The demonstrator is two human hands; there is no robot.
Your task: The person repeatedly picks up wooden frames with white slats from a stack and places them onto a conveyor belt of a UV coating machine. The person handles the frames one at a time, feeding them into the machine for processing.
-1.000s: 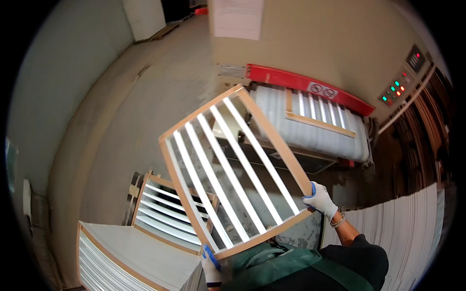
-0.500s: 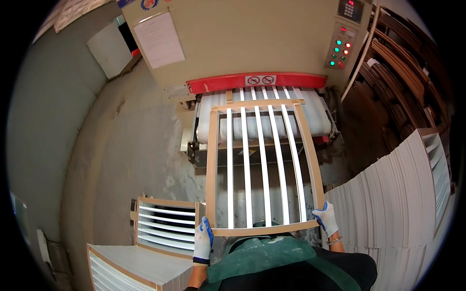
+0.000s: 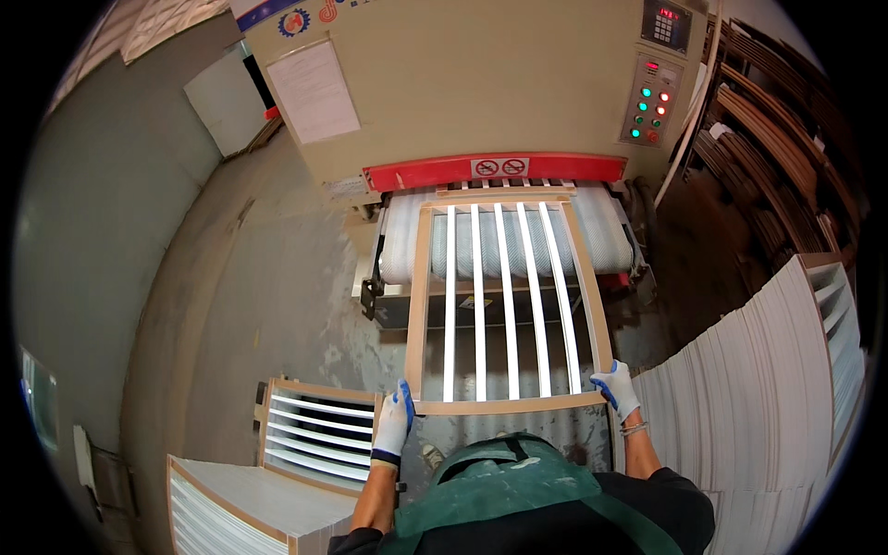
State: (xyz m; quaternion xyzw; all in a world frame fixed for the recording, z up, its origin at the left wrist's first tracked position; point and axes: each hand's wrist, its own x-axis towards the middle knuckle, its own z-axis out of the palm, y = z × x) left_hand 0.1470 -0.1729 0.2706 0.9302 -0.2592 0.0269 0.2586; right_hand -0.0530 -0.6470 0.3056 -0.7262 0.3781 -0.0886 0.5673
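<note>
A slatted frame point(image 3: 509, 405) with brown edges and white bars stretches away in front of me. My left hand point(image 3: 393, 421), in a white glove with blue palm, is closed on its near left corner. At the near right corner my right hand point(image 3: 618, 388), gloved alike, grips it too. The far part of the frame reaches over the pale conveyor belt point(image 3: 402, 242) of a big beige machine point(image 3: 490, 83). Just beyond its far edge, the rear rail of another slatted frame point(image 3: 504, 191) shows at the machine's opening, the rest hidden inside.
A red bar point(image 3: 416, 174) with warning signs crosses the machine's opening; a control panel point(image 3: 647, 102) with lit buttons is at right. Stacked frames point(image 3: 731, 379) rise close on my right. More frames point(image 3: 319, 430) stand at lower left. Dark brown strips point(image 3: 768, 129) fill a rack.
Both hands have moved forward with the frame, farther over the belt. The frame ahead has slid deeper under the red bar.
</note>
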